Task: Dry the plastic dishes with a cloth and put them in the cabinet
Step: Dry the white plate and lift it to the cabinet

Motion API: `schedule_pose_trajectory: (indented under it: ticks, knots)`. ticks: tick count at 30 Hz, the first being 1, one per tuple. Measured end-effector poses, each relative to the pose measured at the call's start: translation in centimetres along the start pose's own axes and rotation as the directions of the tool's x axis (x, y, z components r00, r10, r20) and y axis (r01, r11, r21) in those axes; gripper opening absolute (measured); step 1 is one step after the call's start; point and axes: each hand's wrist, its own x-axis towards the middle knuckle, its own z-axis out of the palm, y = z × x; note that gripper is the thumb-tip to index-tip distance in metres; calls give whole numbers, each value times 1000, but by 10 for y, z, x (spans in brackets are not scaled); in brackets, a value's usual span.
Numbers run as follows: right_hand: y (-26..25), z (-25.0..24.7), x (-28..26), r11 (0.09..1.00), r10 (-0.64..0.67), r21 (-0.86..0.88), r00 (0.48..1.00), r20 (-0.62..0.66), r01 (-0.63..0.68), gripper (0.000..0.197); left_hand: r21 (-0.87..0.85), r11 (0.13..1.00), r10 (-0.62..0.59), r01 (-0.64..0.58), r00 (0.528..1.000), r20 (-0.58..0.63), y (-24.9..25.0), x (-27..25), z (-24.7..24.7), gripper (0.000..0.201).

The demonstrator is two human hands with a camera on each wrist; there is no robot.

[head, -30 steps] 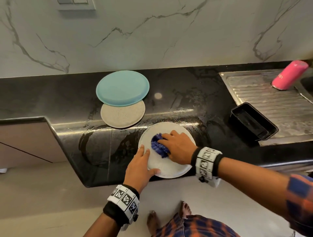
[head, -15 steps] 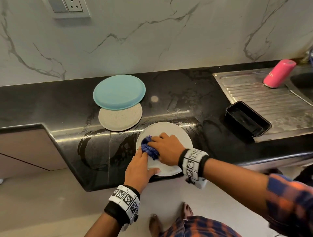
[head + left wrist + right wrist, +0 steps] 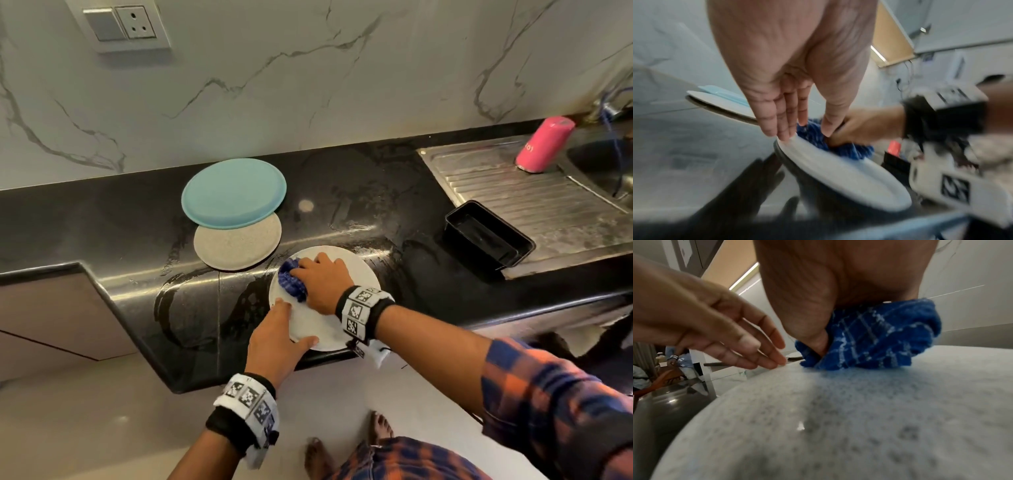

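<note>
**Drying the White Plate: Handling Properties and Finger Placement**

I take the white plate (image 3: 356,274) as my landmark. It lies flat on the black bench (image 3: 359,192), at the near edge, with its nearest rim slightly overhanging.

Handling. I judge the plate light, stiff and thin-rimmed, being plastic. The bench around it shows wet streaks, so I expect the plate to slide or spin under wiping pressure unless it is braced. The best hold for lifting is the rim, thumb above and fingers beneath, at the overhanging edge where there is clearance.

Right hand (image 3: 322,282). Its fingers are curled over a bunched blue checked cloth (image 3: 875,337) and press it onto the plate's left half. The cloth is soft and conforms to the surface.

Left hand (image 3: 277,337). Its fingers (image 3: 783,120) are straight and close together, with their tips on the plate's left rim, just beside the cloth. The thumb reaches across the near rim. This hand steadies the plate and grips nothing.

Other dishes. Behind and left of the white plate, a blue plate (image 3: 234,193) overlaps a beige plate (image 3: 236,245). Right of it stands a black tray (image 3: 488,238) at the edge of the steel drainboard (image 3: 548,205). I see no cabinet door open in these views.
</note>
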Motion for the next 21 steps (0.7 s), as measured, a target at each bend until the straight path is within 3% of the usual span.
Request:
schedule_pose_trajectory:
  ticks: [4, 6, 8, 11, 13, 16, 21]
  knots:
    - [2, 7, -8, 998, 24, 51, 999, -24, -23, 62, -132, 991, 21, -25, 999, -30, -5, 23, -42, 37]
    - [-1, 3, -9, 998, 33, 62, 999, -15, -32, 62, -97, 992, 80, -84, 996, -43, -5, 41, -66, 24]
    - [-10, -1, -12, 996, 32, 80, 999, -25, -30, 62, -1, 985, 172, -172, 985, -15, 0, 64, -86, 21]
    - [-25, 5, -23, 990, 31, 140, 998, -49, -24, 64, 152, 939, 284, -308, 946, 158, 19, 103, -100, 26]
    - [-33, 14, -28, 988, 14, 157, 998, -54, -5, 65, 264, 878, 296, -400, 885, 358, 38, 117, -100, 33]
    - [-35, 24, -31, 980, 17, 199, 996, -82, 0, 64, 346, 763, 241, -545, 738, 630, 66, 126, -87, 43]
    - [-32, 26, -32, 979, -24, 198, 990, -139, 52, 51, 339, 737, 114, -585, 602, 790, 79, 143, -66, 50]
